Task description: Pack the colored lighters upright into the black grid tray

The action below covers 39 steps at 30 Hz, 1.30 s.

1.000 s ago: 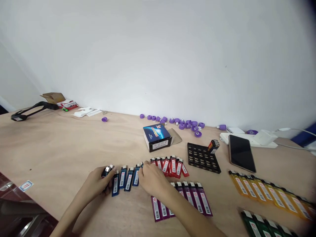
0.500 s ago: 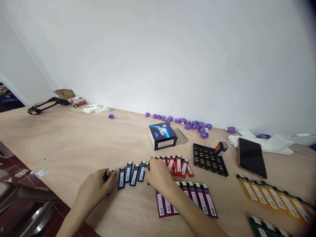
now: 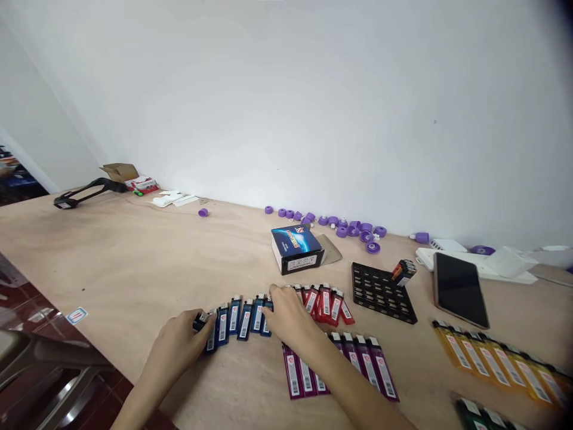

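Right, left hand is pinching a dark-headed disposable lighter, grip closed on it, head poking out past the fingers, just at the left end of the blue lighter row. Right hand is palm down, grip spread, fingertips over the row's far end, no clamp visible. Tip: keep the blue bodies parallel & butts level, lift straight up, don't drag, or neighbours get nudged. Red lighters sit just beyond the right hand, tightly bunched; purple lighters lie under the right forearm, so v. little room there. Better room is left: the plywood surface runs wide past the left hand, but watch the surface edge at lower left, w/ floor tiles below. Further right: black slotted tray, yellow lighters, phone; behind, a lighter box & purple caps.
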Each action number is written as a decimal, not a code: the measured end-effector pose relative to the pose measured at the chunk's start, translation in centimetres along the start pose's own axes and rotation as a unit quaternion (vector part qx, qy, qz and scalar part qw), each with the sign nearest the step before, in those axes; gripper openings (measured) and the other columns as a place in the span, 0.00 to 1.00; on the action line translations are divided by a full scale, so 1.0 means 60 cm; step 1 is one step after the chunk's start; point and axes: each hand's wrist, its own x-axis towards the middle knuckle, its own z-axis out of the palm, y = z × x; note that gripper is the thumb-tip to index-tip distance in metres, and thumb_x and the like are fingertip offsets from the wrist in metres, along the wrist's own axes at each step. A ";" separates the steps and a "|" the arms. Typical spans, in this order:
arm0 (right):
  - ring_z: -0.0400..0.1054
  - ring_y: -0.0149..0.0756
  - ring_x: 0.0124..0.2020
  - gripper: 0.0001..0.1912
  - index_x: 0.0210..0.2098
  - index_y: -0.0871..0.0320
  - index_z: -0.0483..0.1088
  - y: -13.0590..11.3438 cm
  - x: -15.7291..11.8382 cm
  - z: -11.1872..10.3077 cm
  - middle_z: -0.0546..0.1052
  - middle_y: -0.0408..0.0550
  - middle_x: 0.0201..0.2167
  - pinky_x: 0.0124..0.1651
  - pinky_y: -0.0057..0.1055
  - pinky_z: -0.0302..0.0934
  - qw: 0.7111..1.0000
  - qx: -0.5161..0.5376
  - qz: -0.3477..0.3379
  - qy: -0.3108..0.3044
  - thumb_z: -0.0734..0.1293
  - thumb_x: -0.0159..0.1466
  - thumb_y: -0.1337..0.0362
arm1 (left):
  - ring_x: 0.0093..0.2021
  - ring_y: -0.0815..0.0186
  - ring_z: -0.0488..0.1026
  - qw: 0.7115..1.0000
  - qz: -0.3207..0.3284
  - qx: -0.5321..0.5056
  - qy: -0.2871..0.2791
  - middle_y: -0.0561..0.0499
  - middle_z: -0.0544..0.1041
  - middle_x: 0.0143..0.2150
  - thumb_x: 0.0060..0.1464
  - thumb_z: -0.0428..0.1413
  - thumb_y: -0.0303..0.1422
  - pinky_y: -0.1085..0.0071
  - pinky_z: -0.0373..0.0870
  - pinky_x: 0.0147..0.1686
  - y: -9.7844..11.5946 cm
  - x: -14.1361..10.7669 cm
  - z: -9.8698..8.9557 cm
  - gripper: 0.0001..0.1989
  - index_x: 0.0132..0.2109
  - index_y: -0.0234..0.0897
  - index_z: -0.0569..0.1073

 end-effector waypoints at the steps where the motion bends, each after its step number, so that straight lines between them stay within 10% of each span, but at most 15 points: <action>1: 0.72 0.47 0.47 0.09 0.43 0.63 0.72 0.001 0.001 0.001 0.77 0.59 0.41 0.42 0.32 0.62 1.000 0.003 -0.003 -0.002 0.66 0.64 0.66 | 0.27 0.56 0.74 1.000 0.001 -0.005 0.000 0.47 0.76 0.23 0.59 0.45 0.45 0.70 0.55 0.26 -0.001 0.000 0.000 0.20 0.23 0.42 0.63; 26: 0.67 0.49 0.53 0.16 0.51 0.63 0.68 -0.008 -0.008 -0.002 0.72 0.60 0.49 0.50 0.36 0.61 0.995 0.029 -0.064 -0.070 0.66 0.65 0.67 | 0.32 0.50 0.76 0.999 -0.024 0.022 0.015 0.49 0.74 0.24 0.59 0.41 0.49 0.63 0.64 0.32 -0.018 -0.022 0.005 0.20 0.42 0.38 0.64; 33: 0.65 0.50 0.56 0.21 0.55 0.61 0.65 -0.013 -0.005 -0.001 0.69 0.59 0.51 0.51 0.36 0.61 0.992 0.048 -0.084 -0.081 0.68 0.64 0.64 | 0.44 0.48 0.77 0.998 0.039 -0.009 0.056 0.39 0.70 0.48 0.55 0.50 0.56 0.53 0.72 0.43 -0.034 -0.066 0.048 0.36 0.63 0.38 0.57; 39: 0.67 0.51 0.53 0.19 0.53 0.60 0.66 -0.025 0.012 0.002 0.69 0.58 0.50 0.47 0.37 0.63 0.991 0.056 -0.098 -0.075 0.68 0.63 0.64 | 0.41 0.50 0.77 0.993 0.045 -0.029 0.102 0.38 0.65 0.51 0.59 0.48 0.48 0.52 0.75 0.40 -0.044 -0.044 0.063 0.26 0.59 0.41 0.60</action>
